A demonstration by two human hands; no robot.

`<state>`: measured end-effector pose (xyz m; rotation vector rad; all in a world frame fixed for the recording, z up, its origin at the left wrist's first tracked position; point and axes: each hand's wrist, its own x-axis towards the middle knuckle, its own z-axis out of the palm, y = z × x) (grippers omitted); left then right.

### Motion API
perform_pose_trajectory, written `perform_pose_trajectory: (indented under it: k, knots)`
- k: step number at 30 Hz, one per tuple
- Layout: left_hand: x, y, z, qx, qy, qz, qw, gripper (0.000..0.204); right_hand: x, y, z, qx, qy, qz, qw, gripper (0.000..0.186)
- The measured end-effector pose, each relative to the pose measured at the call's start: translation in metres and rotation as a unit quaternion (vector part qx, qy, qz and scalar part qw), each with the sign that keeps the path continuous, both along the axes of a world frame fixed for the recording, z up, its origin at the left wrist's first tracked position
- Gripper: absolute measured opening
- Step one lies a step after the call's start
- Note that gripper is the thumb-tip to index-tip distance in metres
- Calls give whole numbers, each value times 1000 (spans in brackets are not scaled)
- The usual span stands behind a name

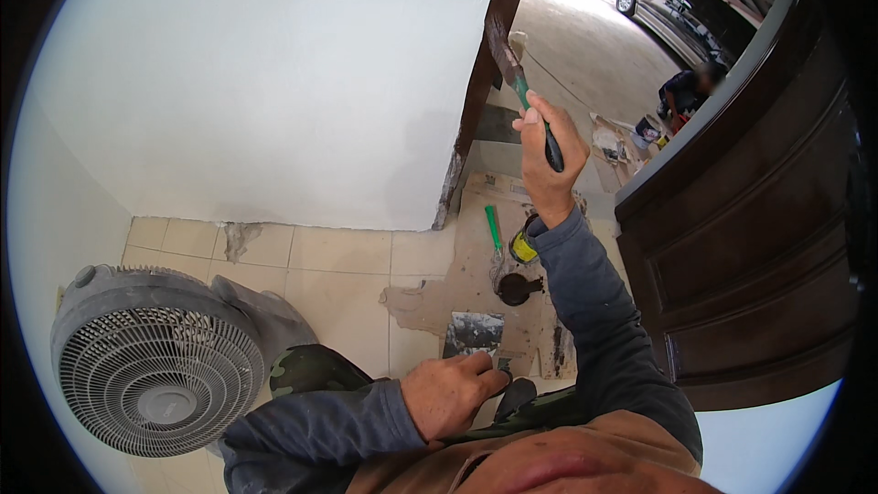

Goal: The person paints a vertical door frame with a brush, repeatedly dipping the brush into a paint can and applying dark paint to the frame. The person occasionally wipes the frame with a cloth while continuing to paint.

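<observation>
My right hand [553, 151] is raised and closed round a paintbrush [523, 90] with a green and black handle. Its bristles, coated in dark brown, touch the dark brown door frame [491, 69] at the wall's edge. Low in front of me, my left hand [448, 393] is curled near my knees; whether it holds anything is hidden. On the floor below my right forearm stands an open can with a yellow label [523, 247], partly covered by the sleeve. Beside it are a green-handled tool [494, 227] and a round, dark, paint-covered piece [518, 289].
Stained cardboard [471, 247] covers part of the tiled floor [338, 252]. A grey fan [165, 366] stands at the left. At the right is a dark panelled door [750, 247]. Outside, a person [684, 91] crouches beside containers, with a car [681, 14] beyond.
</observation>
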<state>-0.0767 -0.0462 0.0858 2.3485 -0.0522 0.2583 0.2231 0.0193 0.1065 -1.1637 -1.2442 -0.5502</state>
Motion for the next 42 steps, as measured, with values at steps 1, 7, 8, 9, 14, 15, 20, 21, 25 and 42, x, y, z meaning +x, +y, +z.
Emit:
perform_pose_trajectory:
  k: [1,7,8,9,14,15,20,21,25,42]
  knots:
    - [0,0,0,1,0,0,1000,29,0,-1,-1,-4,-3,-1,1000,21]
    - [0,0,0,2,5,-3,1000,29,0,-1,-8,-12,3,3,1000,21]
    - [0,0,0,1,4,-4,1000,29,0,-1,-9,-4,5,1,1000,21]
    - [0,0,0,0,4,-3,1000,29,-1,-1,-10,-3,13,0,1000,21]
    - [0,-1,0,-2,10,-3,1000,29,-2,-3,-13,-10,16,-1,1000,21]
    - [0,-1,0,0,6,-3,1000,29,-2,-3,-14,-9,11,-4,1000,21]
    - [1,0,-1,2,15,-7,1000,30,-2,-3,-19,-5,16,3,1000,21]
    - [1,0,-1,3,9,-5,1000,30,-2,-3,-21,-3,14,5,1000,21]
    - [0,1,-1,-1,27,-17,1000,36,-2,-4,-25,-6,14,5,1000,21]
    - [1,1,0,-1,15,-4,1000,32,-3,-6,-39,-21,0,0,1000,21]
